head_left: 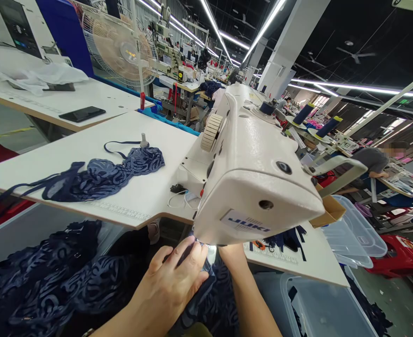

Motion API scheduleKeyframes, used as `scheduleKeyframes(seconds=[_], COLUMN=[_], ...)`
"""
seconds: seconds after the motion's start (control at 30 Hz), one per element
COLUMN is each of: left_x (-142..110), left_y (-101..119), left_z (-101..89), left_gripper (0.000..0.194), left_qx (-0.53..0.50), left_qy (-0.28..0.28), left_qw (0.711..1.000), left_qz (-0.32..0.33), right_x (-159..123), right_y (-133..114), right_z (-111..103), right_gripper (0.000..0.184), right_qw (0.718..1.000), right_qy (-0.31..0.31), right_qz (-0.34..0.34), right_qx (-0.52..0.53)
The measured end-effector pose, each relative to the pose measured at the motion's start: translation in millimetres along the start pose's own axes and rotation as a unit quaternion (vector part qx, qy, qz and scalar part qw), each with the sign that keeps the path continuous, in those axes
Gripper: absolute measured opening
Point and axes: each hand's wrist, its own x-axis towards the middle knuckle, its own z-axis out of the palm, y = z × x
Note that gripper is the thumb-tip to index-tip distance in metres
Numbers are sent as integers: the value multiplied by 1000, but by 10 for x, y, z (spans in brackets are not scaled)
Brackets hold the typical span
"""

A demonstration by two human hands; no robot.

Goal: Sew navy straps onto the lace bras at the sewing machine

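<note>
Low and left of the left hand (178, 276): a heap of patterned navy pieces (52, 276), cut off by the frame edge. Above, well apart from that hand, on the pale tabletop (174, 150): a navy garment (104, 173) with trailing straps. Under the left hand's partly curled fingers: the navy fabric (224, 292), at the lower end of the sewing machine (259, 164); cannot tell whether pinched or only pressed. Just right: the right hand (232, 255), mostly behind the machine; cannot tell how far open or whether gripping anything. Looks like feeding or aligning for stitching, probably calling next for steady guiding, fingertips kept clear of the needle. Hidden by machine and fingers: needle, presser foot, any seam. Between the forearms: the rest of the fabric, cut off below. Right of the hands: dark strips (291, 241), too jumbled to count; lower, a clear plastic bin (329, 299), contents hard to make out.
</note>
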Motion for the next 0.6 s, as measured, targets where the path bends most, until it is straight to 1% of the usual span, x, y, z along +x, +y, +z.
scheduleKeyframes(seconds=[0.1, 0.2, 0.3, 0.4, 0.43, 0.47, 0.53, 0.57, 0.6], left_x=[-7, -16, -10, -2, -4, -10, -30, -42, -51], left_y=[-1, -3, 0, 2, 1, -1, -7, -8, -6], left_z=[20, 58, 81, 83, 84, 87, 97, 99, 96], left_gripper=[27, 27, 27, 28, 28, 28, 29, 30, 32], left_qx=[-6, -6, -1, 9, 11, 14, 18, 20, 19], left_qy=[-5, -6, -8, -11, -14, -16, -26, -37, -47], left_qw=[1000, 1000, 1000, 999, 999, 998, 997, 996, 995], left_qz=[4, 16, 29, 45, 49, 54, 66, 74, 86], right_x=[22, 34, -21, -199, -281, -369, -540, -617, -685], right_y=[-28, -36, -38, -48, -56, -66, -94, -112, -132], right_z=[-10, -6, -10, -69, -104, -144, -230, -274, -318], right_gripper=[39, 38, 34, 27, 26, 26, 23, 21, 20], right_qw=[1000, 999, 998, 995, 995, 994, 985, 977, 971], right_qy=[-17, -8, 18, 53, 42, 11, -87, -136, -171], right_qz=[5, 10, 26, 52, 67, 85, 114, 119, 117], right_qx=[15, 30, 53, 64, 67, 73, 98, 111, 121])
